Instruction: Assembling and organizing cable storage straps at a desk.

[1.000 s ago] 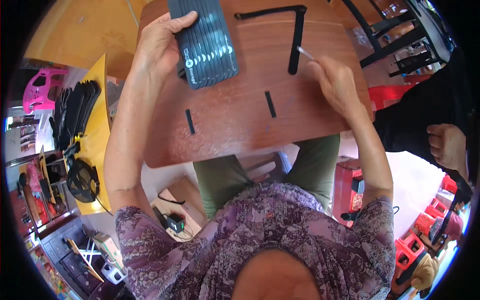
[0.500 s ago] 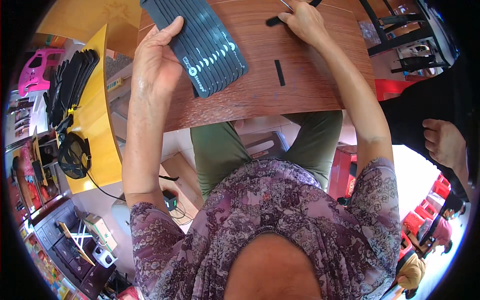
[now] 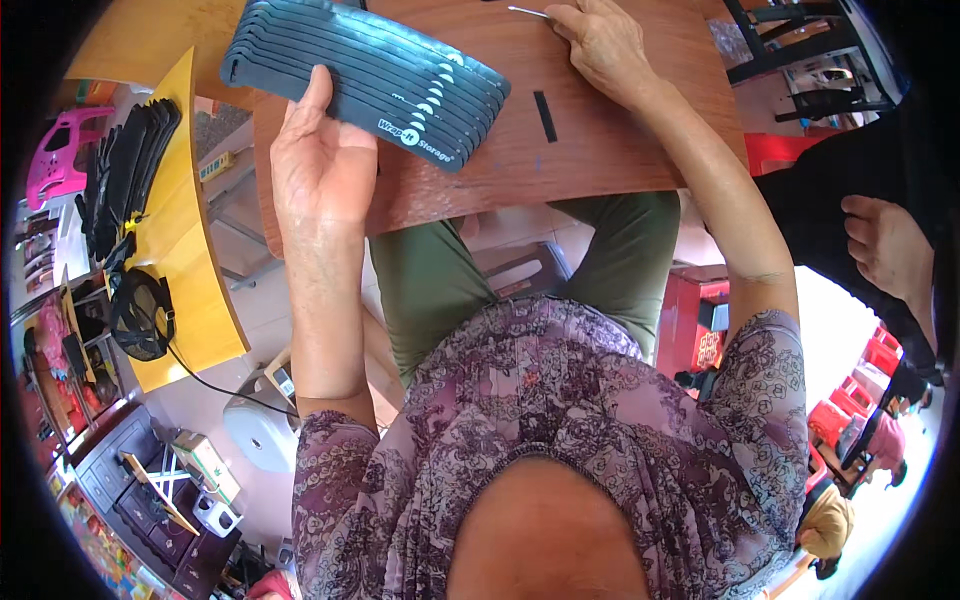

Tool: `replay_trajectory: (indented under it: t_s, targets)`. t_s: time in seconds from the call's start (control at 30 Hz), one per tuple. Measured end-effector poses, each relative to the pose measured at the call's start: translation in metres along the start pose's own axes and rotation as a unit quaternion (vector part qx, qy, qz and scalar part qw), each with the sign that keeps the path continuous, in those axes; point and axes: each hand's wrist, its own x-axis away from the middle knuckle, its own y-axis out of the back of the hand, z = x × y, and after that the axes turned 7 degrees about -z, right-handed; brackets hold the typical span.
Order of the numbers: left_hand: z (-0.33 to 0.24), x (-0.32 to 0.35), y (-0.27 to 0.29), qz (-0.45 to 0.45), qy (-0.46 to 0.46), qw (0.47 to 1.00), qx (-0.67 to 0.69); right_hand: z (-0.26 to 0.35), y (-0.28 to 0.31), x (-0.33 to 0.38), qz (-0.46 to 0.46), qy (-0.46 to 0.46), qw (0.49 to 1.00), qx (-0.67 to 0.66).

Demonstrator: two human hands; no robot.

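Note:
My left hand (image 3: 325, 165) is closed on a fanned stack of dark flat cards (image 3: 365, 85) with white print, its thumb lying over their near edge. The stack is tilted above the left part of the brown wooden table (image 3: 600, 165). At the table's far right side, my right hand (image 3: 610, 50) is closed on a thin metal tool (image 3: 528, 12) whose pale tip points left. A short black strip (image 3: 545, 116) lies on the table between my hands. My right fingertips are partly cut off by the top of the view.
On the left, a yellow table (image 3: 195, 300) bears a pile of black straps (image 3: 130, 170) and a round black mesh item (image 3: 140, 312). Another person's hand (image 3: 890, 250) shows at the right, by a black sleeve. A red box (image 3: 690, 320) stands below the table.
My left hand has turned the fanned stack to lie more level and shifted it left. My right hand has moved up slightly, and the long black strap by it has gone from view.

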Motion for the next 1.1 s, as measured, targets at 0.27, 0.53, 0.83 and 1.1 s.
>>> replay_trajectory:
  t_s: [0.27,0.53,0.83,1.1]
  targets:
    - [0.019,0.024,0.008,-0.013,0.004,0.999,0.04,0.011,0.009,0.007,0.066,0.019,0.991,0.113]
    - [0.026,0.037,0.015,-0.026,0.018,0.998,0.062,0.005,0.001,0.001,0.035,0.013,0.994,0.101]
    - [0.029,0.034,0.02,-0.031,0.013,0.997,0.068,0.065,0.047,-0.004,-0.005,-0.171,0.963,-0.206]
    - [0.041,0.036,0.016,-0.027,0.035,0.997,0.065,0.117,0.064,0.037,0.051,-0.409,0.778,-0.474]
